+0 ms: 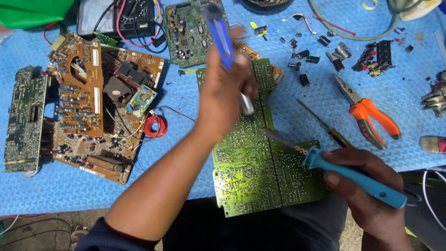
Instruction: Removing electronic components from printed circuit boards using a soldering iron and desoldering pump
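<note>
A green circuit board [260, 172] lies solder side up on the blue mat, its near edge over my lap. My left hand [225, 90] hovers above the board's far half, gripping a blue desoldering pump [222, 39] whose silver tip [247, 104] points down at the board; the hand is motion-blurred. My right hand [367, 190] holds a blue-handled soldering iron [344, 172] at the board's right edge, its metal tip [272, 135] resting near the board's middle.
A large brown circuit board [93, 107] and a narrow green board [23, 121] lie at left. Another green board [190, 32] and a multimeter [116, 18] sit at the back. Orange-handled pliers [369, 114], a screwdriver [325, 125] and loose black components [334, 51] are at right.
</note>
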